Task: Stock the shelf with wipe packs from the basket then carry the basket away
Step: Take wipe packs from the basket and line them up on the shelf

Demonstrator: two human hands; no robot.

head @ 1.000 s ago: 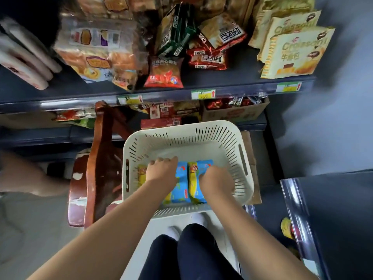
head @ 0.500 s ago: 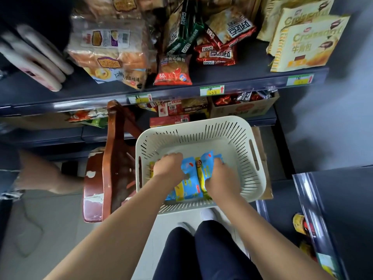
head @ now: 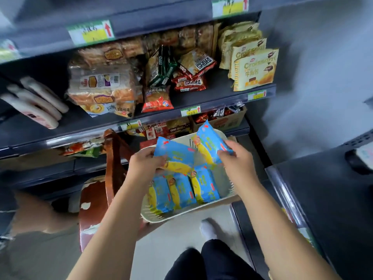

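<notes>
Both hands are raised just above a cream slotted plastic basket (head: 226, 199), each gripping 1 blue-and-yellow soft plastic wipe pack. The left hand (head: 145, 166) pinches the lower left edge of the left wipe pack (head: 175, 156), which lies tilted with its yellow band toward the basket. The right hand (head: 238, 158) closes on the lower right corner of the right wipe pack (head: 210, 142), which stands tilted with 1 corner pointing up toward the shelving. The 2 held packs sit just beside each other, nearly touching near their lower ends.

Inside the basket, 3 more blue-and-yellow wipe packs (head: 181, 190) lie side by side, on edge, against its near wall. The basket sits beside a worn reddish-brown wooden chair (head: 113, 158) with flaking paint on its seat.

Behind them stands a dark grey metal shelf unit (head: 212, 98) with yellow-green price tags on its front rails. That shelf carries clear bagged bread (head: 101, 85), a red snack bag (head: 157, 100) and yellow croissant bags (head: 256, 67). A brown cardboard box (head: 232, 120) of wrapped snacks sits on the shelf below.
</notes>
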